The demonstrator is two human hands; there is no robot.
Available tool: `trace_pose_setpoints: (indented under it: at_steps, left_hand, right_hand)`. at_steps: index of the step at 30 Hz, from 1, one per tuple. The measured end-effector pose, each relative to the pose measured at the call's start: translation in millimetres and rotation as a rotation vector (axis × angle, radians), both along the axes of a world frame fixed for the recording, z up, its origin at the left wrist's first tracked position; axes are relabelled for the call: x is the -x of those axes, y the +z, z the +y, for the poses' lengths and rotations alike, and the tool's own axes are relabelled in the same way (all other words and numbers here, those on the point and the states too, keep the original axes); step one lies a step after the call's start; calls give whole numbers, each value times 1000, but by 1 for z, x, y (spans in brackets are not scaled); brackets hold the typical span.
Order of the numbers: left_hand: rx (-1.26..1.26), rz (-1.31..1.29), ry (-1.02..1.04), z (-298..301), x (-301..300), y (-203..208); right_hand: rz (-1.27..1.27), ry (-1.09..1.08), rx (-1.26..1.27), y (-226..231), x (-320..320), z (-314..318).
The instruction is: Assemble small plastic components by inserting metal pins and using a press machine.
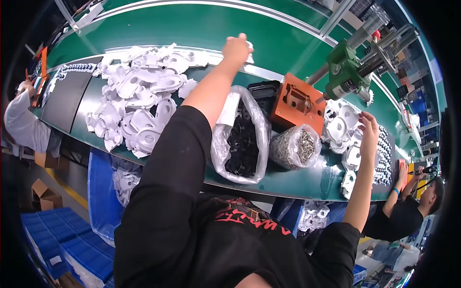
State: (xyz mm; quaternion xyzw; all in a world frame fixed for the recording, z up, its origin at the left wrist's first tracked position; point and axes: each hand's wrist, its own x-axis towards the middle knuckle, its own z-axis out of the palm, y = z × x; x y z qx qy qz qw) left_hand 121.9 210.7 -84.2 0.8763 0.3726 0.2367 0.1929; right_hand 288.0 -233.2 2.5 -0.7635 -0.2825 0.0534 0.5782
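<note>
White part (250, 54): showing against the fingers of the left hand (236, 49), by the rail (263, 72) along the green belt (187, 26); I'm not able to tell whether the hand is pinching it or only touching it.
Right hand (368, 126): hovering near the right pile (342, 128) of white parts, fingers loosely spread and curling.
Big bag (263, 144): standing open on the bench (283, 183), holding black parts (241, 144); a white sheet (228, 108) is lying at its left side.
Small bag (282, 152): standing beside it, gaping, showing screws (306, 146).
Black tray (264, 91): sitting behind the big bag; I'm not making out its contents.
Blue bins: the left bin (102, 192) and right bin (294, 218) are holding more white parts below the bench.
Carton (44, 191): standing with flaps up on the floor, near blue crates (57, 235).
Left pile (139, 93): heaping up white parts; the left arm is partly blocking my view beside it.
Press (343, 72): standing with an orange block (298, 103) between the hands.
Co-workers: one person (26, 117) is standing far left, another (402, 211) far right.
</note>
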Motion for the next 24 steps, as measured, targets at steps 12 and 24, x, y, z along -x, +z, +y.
trace_pose_setpoints:
  at_steps: [12, 24]
  left_hand:
    - [-88, 630, -320, -10, 114, 33]
    - [-233, 248, -385, -36, 199, -6]
  right_hand:
    - [-635, -188, 956, -56, 68, 8]
    - [-551, -402, 440, -38, 65, -6]
